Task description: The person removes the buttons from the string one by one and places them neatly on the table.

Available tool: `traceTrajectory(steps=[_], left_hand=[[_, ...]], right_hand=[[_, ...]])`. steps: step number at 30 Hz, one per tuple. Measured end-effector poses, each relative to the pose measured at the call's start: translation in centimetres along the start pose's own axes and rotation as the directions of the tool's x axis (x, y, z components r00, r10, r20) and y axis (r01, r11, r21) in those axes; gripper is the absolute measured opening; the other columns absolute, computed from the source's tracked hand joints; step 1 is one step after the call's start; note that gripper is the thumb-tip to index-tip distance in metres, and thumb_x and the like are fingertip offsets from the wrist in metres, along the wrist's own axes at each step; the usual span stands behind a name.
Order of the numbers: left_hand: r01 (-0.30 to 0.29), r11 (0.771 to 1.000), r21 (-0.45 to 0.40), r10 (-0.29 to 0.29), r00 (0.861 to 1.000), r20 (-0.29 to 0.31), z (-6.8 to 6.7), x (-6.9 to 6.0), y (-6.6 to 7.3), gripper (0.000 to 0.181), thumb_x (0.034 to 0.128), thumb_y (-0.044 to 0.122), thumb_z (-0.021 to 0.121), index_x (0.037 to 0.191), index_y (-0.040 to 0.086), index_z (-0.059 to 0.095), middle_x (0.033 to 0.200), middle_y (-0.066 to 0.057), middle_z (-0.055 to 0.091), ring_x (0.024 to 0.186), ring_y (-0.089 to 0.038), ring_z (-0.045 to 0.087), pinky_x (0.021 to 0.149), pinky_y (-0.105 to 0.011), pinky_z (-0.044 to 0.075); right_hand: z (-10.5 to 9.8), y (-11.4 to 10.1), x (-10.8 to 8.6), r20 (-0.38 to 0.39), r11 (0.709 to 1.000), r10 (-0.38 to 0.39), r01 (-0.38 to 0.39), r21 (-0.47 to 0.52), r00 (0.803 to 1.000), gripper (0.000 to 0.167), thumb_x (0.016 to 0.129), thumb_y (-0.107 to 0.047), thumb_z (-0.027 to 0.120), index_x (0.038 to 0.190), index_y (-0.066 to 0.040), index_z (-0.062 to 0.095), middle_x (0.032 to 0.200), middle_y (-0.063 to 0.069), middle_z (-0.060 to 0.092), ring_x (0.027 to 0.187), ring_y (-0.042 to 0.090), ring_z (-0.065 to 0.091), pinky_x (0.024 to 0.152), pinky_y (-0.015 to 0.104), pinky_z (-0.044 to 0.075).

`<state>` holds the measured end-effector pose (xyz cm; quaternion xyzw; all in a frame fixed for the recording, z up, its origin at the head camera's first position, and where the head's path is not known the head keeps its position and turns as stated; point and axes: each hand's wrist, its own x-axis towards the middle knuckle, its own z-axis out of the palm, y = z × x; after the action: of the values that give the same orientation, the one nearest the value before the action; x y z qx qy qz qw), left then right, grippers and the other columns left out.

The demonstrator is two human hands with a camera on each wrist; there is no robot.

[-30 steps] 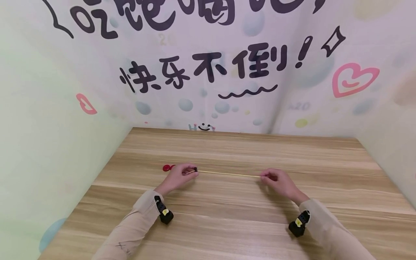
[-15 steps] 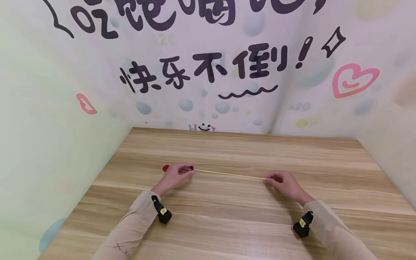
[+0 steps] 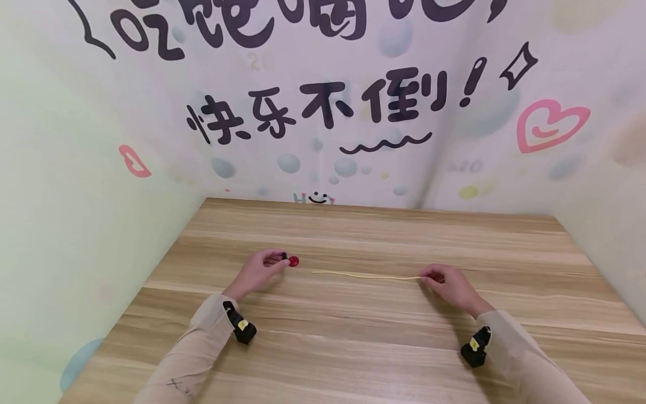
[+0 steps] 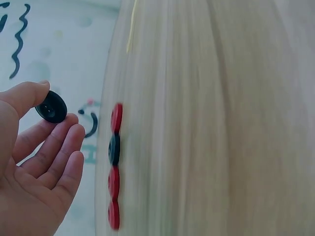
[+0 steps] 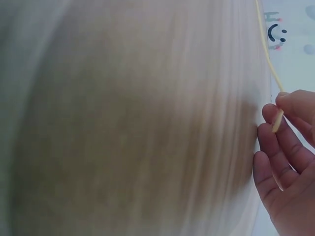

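Observation:
My left hand (image 3: 257, 275) pinches a black button (image 4: 51, 107) between thumb and forefinger, its holes showing in the left wrist view. On the table beyond that hand lie several buttons in a row: a red button (image 4: 116, 118) at one end, a black button (image 4: 114, 149), then a red button (image 4: 113, 183) and another red one. In the head view only a red button (image 3: 293, 261) shows by the fingertips; the hand hides the others. A thin pale-yellow cord (image 3: 363, 275) stretches leftward from my right hand (image 3: 451, 286), which pinches it near one end. Its left end is free of both hands.
The wood-grain table (image 3: 353, 336) runs back to a printed cloth wall (image 3: 373, 174). A pale wall hanging (image 3: 75, 224) borders the left side. A black wrist camera (image 3: 244, 331) sits on the left sleeve, with another on the right.
The cord's left end has come away from the black button in my left hand and now lies lower. My left hand has moved left, uncovering a red button. The right hand has shifted right.

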<state>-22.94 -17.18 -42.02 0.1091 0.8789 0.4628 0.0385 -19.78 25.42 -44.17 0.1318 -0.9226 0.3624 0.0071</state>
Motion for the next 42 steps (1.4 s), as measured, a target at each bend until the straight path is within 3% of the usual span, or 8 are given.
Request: traceTrajectory(steps=[13, 21, 27, 34, 42], left_hand=[[0.015, 0.993, 0.116, -0.007, 0.998, -0.07, -3.1, -0.1, -2.3, 0.04, 0.0858, 0.019, 0.058, 0.12, 0.0, 0.051, 0.104, -0.016, 0.056, 0.093, -0.028, 0.054, 0.081, -0.04, 0.045], [0.037, 0.991, 0.131, -0.022, 0.993, -0.119, -4.3, -0.3, -3.0, 0.037, 0.0846, 0.011, 0.057, 0.119, -0.003, 0.052, 0.103, -0.02, 0.054, 0.093, -0.03, 0.052, 0.08, -0.041, 0.044], [0.045, 0.989, 0.139, -0.024, 0.989, -0.149, -4.7, -0.2, -4.2, 0.037, 0.0812, 0.005, 0.058, 0.115, -0.008, 0.053, 0.102, -0.022, 0.057, 0.088, -0.03, 0.054, 0.079, -0.04, 0.044], [0.051, 0.977, 0.208, -0.013, 0.984, -0.179, -4.9, -0.2, -5.4, 0.034, 0.079, 0.003, 0.062, 0.11, -0.009, 0.055, 0.097, -0.023, 0.057, 0.083, -0.028, 0.053, 0.073, -0.039, 0.044], [0.055, 0.978, 0.202, -0.019, 0.984, -0.177, -4.9, -0.5, -5.6, 0.037, 0.0774, 0.002, 0.064, 0.111, -0.011, 0.054, 0.096, -0.024, 0.055, 0.083, -0.03, 0.054, 0.074, -0.039, 0.046]], right_hand=[[-0.4, 0.1, 0.0, -0.005, 0.999, -0.024, 0.023, -0.029, 1.0, 0.008, 0.08, -0.003, 0.063, 0.089, -0.003, 0.064, 0.085, 0.006, 0.063, 0.075, 0.017, 0.056, 0.064, 0.025, 0.047], [-0.4, 0.3, 0.0, 0.003, 1.0, -0.025, 0.025, -0.01, 1.0, 0.011, 0.078, -0.001, 0.064, 0.089, -0.001, 0.064, 0.083, 0.006, 0.063, 0.074, 0.015, 0.057, 0.064, 0.024, 0.047], [-0.6, 0.5, -0.1, 0.018, 1.0, -0.002, 0.002, 0.002, 1.0, 0.014, 0.078, -0.003, 0.065, 0.092, -0.001, 0.063, 0.084, 0.005, 0.063, 0.076, 0.017, 0.057, 0.065, 0.025, 0.048], [-0.6, 0.5, -0.1, 0.029, 1.0, -0.002, 0.002, 0.002, 1.0, 0.015, 0.078, -0.005, 0.066, 0.091, 0.0, 0.063, 0.083, 0.005, 0.062, 0.075, 0.016, 0.056, 0.065, 0.024, 0.048], [-0.7, 0.3, -0.2, 0.026, 0.999, -0.034, 0.034, 0.031, 0.999, 0.015, 0.077, -0.006, 0.067, 0.089, 0.0, 0.063, 0.081, 0.005, 0.063, 0.073, 0.016, 0.056, 0.063, 0.024, 0.047]])
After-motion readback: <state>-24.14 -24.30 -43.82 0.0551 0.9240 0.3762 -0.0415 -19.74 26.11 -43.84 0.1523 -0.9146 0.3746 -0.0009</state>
